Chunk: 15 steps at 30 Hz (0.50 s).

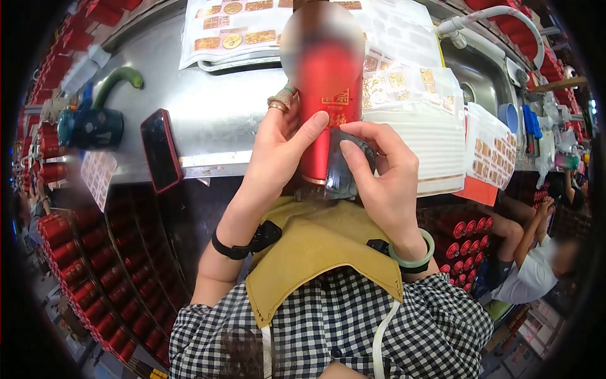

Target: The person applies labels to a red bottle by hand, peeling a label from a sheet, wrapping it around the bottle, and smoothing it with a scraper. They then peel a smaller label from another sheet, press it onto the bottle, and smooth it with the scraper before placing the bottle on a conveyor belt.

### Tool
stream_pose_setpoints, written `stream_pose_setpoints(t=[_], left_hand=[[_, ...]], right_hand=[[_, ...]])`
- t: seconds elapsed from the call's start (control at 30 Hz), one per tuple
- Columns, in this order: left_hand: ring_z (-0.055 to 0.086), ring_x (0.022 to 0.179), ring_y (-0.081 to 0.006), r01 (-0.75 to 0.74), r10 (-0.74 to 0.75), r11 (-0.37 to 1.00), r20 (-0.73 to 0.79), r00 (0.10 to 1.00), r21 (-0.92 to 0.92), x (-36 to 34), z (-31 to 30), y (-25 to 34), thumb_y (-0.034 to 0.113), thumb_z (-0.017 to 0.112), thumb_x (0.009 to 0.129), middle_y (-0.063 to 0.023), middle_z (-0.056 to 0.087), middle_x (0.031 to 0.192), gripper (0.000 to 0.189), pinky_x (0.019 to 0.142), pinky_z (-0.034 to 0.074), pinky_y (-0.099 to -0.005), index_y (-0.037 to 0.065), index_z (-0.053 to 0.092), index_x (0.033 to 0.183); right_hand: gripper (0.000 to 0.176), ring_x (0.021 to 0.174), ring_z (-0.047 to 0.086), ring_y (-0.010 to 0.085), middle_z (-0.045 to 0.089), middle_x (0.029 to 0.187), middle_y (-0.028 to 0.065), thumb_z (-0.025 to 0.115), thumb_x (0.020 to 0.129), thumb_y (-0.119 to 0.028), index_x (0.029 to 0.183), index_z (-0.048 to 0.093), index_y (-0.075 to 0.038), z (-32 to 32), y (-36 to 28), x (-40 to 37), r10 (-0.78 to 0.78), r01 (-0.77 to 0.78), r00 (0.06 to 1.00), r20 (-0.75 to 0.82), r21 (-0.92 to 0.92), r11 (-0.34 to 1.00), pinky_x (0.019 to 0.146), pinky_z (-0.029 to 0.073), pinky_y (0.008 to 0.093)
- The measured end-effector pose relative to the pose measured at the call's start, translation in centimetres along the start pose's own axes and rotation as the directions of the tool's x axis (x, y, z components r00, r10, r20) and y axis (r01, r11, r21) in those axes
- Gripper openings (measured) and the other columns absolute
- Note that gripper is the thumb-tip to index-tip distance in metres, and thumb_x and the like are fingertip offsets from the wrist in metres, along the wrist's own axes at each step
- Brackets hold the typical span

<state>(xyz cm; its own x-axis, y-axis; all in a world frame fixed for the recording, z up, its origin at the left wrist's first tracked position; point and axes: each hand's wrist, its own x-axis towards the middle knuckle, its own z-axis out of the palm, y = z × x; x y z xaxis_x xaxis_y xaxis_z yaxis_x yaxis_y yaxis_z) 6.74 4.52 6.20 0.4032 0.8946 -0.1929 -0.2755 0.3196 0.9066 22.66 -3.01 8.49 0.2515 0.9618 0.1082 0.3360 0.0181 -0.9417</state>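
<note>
A red cylindrical canister [329, 76] with gold lettering is upright in the middle, its top end blurred. My left hand [278, 145] is closed around its left side, with the thumb lying across the front below the lettering. My right hand [388, 167] pinches a flat dark grey piece [341, 165] between thumb and fingers, against the canister's lower right side. The exact kind of that piece cannot be made out. A beige wrap covers one of my left fingers. Sheets of gold stickers [404, 82] lie just behind my right hand.
A phone [161, 150] lies at the metal table's [208, 114] left front edge, near a dark teal container [95, 128]. White papers [423, 158] are stacked at right, before a sink [476, 69]. Racks of red canisters [88, 265] stand below left. Another person [527, 271] sits at right.
</note>
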Motion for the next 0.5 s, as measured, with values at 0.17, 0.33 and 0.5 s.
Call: stream_pose_setpoints(t=[0.17, 0.33, 0.5], left_hand=[[0.053, 0.138, -0.0214, -0.009, 0.009, 1.0, -0.005, 1.0, -0.013, 0.01, 0.21, 0.06, 0.014, 0.072, 0.101, -0.0174, 0.05, 0.153, 0.075, 0.117, 0.043, -0.0376, -0.005, 0.03, 0.16], [0.053, 0.137, -0.0217, 0.001, -0.001, 1.0, -0.009, 1.0, 0.002, -0.02, 0.14, 0.07, 0.015, 0.073, 0.101, -0.0176, 0.051, 0.152, 0.074, 0.116, 0.044, -0.038, -0.005, 0.031, 0.159], [0.053, 0.137, -0.0177, -0.013, 0.015, 0.998, -0.042, 0.999, 0.054, -0.09, 0.3, -0.04, 0.008, 0.062, 0.105, -0.0122, 0.054, 0.151, 0.061, 0.116, 0.041, -0.0348, -0.003, 0.036, 0.159]], right_hand=[[0.02, 0.097, 0.073, 0.0323, 0.074, 0.105, 0.0166, 0.073, 0.092, -0.004, 0.111, 0.073, 0.0, -0.09, -0.23, 0.03, 0.006, -0.006, 1.0, -0.001, -0.018, 1.0, 0.086, 0.056, 0.0387], [0.019, 0.094, 0.072, 0.0327, 0.074, 0.103, 0.0164, 0.073, 0.09, -0.003, 0.109, 0.073, -0.001, -0.11, -0.37, 0.15, -0.02, 0.021, 1.0, 0.002, -0.054, 0.998, 0.084, 0.056, 0.039], [0.019, 0.093, 0.072, 0.0325, 0.073, 0.101, 0.0159, 0.074, 0.09, -0.003, 0.109, 0.073, -0.001, -0.06, -0.51, 0.2, -0.024, 0.024, 1.0, -0.002, -0.056, 0.998, 0.083, 0.056, 0.039]])
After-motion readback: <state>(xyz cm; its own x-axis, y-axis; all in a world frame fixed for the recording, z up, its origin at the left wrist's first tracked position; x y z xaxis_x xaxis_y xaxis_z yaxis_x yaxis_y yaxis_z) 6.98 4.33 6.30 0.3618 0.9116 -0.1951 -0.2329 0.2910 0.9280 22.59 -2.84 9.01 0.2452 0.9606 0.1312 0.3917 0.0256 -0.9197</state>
